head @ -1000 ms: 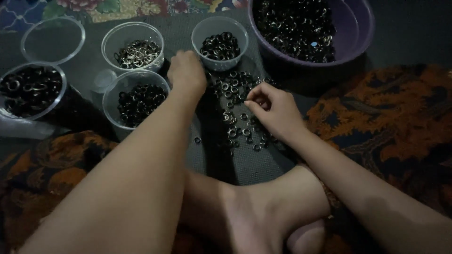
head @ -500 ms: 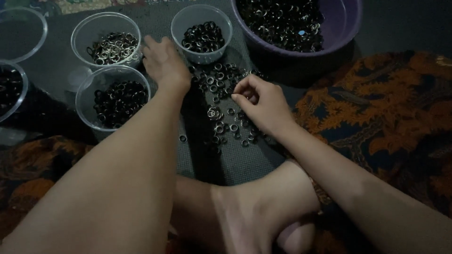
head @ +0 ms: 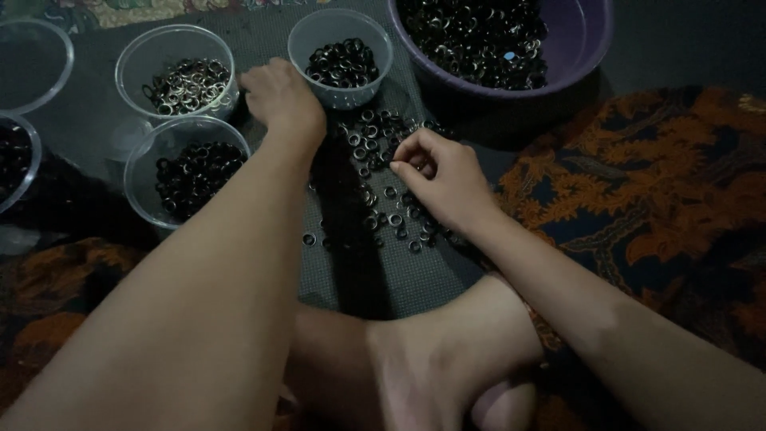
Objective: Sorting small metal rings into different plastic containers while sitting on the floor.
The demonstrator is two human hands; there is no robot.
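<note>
We saw the right hand [head: 443,179] pinched narrow over loose rings [head: 383,187] on the mat [head: 399,275], though any ring between its fingertips was hidden. The left hand [head: 279,96] lay curled between cups [head: 183,76]; we could not tell its grip.

The left arm ran from 7 o'clock up toward 11 o'clock, forearm bare and straight. The left hand [head: 281,97] lay knuckles up, fingers curled down and hidden, so its grip could not be told. The right arm came in from 4 o'clock toward the centre. The right hand [head: 440,179] was bent at the wrist, thumb and forefinger pinched together at 12 o'clock. 1 bare foot [head: 447,359] rested at 6 o'clock between the 2 arms.
</note>
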